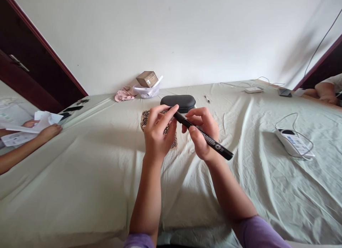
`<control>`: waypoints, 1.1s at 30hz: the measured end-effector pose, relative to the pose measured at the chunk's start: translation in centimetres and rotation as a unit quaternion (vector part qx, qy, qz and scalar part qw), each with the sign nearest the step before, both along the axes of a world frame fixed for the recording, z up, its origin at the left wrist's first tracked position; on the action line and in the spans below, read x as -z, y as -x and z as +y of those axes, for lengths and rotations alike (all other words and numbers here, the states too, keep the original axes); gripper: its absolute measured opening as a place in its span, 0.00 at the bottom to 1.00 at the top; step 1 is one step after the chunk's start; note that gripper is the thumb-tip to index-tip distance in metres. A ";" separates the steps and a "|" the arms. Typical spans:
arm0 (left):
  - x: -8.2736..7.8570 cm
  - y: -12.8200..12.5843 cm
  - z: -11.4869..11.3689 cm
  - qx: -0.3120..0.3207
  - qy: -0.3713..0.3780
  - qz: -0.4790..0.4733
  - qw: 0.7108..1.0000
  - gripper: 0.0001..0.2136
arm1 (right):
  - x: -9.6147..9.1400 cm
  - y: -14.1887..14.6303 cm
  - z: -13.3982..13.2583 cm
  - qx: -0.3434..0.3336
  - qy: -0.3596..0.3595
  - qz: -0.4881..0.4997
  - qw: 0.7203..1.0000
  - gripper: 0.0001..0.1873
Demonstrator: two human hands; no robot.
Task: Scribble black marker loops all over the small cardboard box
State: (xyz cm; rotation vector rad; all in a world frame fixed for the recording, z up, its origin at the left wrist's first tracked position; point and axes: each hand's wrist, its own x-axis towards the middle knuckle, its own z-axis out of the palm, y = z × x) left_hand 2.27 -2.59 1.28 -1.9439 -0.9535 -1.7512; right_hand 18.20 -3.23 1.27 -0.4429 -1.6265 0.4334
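Well, black marker point(219, 146), right hand point(205, 124) (print unreadable)

Hard case point(177, 103) on bedsheet point(80, 176), behind marker point(205, 135)

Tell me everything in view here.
bedsheet: one, pale green, covering the bed
door: one, dark brown, left
oval case: one, dark grey, beyond the hands
patterned cloth: one, brown, under the hands
cardboard box: one, brown, on the tub
plastic tub: one, clear, by the wall
crumpled cloth: one, pink, beside the tub
pen: one, silver, right of the case
adapter: one, white, far right
phone: one, black, far right
cabled device: one, white, right side
papers: several, white, in a co-worker's hands at left
marker: one, black, in the hands
hands: two, bare, on the marker
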 end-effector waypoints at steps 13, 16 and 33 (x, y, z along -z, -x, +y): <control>-0.6 0.2 -0.7 0.053 0.036 0.038 0.997 0.13 | 0.2 -0.2 0.8 -0.048 0.057 0.004 0.997 0.11; -0.2 -0.3 -0.6 0.059 0.046 0.048 0.996 0.14 | 0.4 -0.3 1.4 -0.043 0.054 0.018 0.997 0.14; 2.1 3.6 2.5 -0.245 0.362 -0.095 0.895 0.44 | 7.0 -3.6 12.0 0.051 0.360 -0.119 0.924 0.31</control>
